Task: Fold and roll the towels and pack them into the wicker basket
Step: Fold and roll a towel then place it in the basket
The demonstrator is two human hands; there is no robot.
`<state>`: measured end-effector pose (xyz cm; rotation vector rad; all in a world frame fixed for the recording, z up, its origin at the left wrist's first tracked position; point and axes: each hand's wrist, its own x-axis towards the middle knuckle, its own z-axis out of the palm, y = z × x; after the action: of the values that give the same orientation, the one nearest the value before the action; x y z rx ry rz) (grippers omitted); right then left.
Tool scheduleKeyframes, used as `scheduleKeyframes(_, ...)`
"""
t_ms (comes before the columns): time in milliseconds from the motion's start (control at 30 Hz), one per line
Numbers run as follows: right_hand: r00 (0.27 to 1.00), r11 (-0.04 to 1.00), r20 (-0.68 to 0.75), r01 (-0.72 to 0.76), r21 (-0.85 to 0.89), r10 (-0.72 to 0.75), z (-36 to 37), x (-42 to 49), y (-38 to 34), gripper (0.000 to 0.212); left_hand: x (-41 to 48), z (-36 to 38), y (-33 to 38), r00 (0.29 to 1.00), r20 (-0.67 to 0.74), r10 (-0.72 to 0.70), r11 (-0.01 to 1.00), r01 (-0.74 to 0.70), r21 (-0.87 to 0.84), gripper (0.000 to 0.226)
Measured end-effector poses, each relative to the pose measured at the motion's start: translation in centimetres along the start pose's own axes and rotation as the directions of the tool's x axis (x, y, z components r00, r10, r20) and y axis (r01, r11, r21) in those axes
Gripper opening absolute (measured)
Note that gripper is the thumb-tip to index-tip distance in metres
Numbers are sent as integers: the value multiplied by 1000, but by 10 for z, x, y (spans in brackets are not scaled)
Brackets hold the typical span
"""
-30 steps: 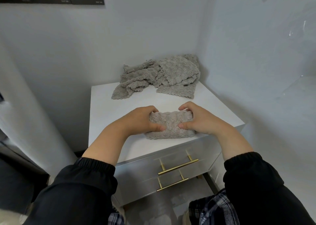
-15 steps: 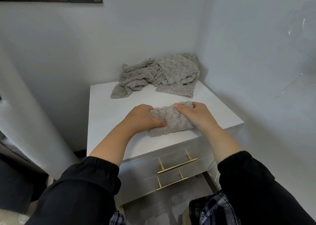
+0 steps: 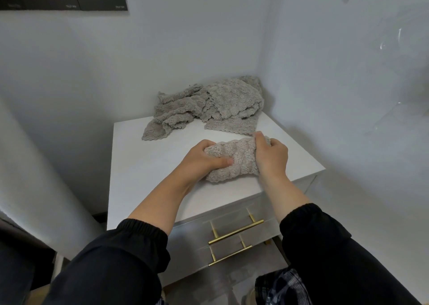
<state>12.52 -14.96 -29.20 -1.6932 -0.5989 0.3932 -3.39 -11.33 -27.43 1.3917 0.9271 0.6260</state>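
The small grey towel [image 3: 243, 156] lies on the white worktop [image 3: 144, 165], a bit right of the middle of the frame. It is bunched into a short, fat roll. Its long way runs from left to right, with the right end tipped a little toward the top of the frame.

The left hand [image 3: 204, 159] grips the left end, with the thumb pressed across the front of the roll. The right hand [image 3: 270, 158] grips the right end, with the fingers curled over the top. Both hands are on it, one at each end, so neither is nearer than the other.

I think the roll is being made tight, and it will go into the basket next. I cannot see a wicker basket anywhere.

Higher in the frame, against the corner of the walls, a heap of grey towels [image 3: 209, 105] waits, loose and crumpled. It lies near the roll but apart from it. Below the worktop are two drawers with gold handles [image 3: 235, 231]. Nothing lies between the hands and the roll.
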Motion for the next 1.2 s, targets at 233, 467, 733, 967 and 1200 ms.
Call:
scheduleKeyframes(233,996,999,-91,-9,-43,6,-24,5,4,45,12,36,2,997,23,68,969,-72,236,34)
scheduleKeyframes(467,945,973,-290,94,-211,-155,-97,0,7,42,-2,108,1,979,91,184,945,-202,258,25)
scheduleKeyframes(733,814,824,-339,271,-498,-472,-219,-47,10,32,-47,199,6,943,320,96,960,-173,222,26)
scheduleKeyframes(967,570,564,-314,336,-754,-759,-310,-103,48,31,-103,271,-21,850,515,-109,976,-7,218,31)
scheduleKeyframes(1200,833,864,-462,38,-501,-304,-376,-102,100,33,-128,326,-50,637,687,-348,911,57,408,17)
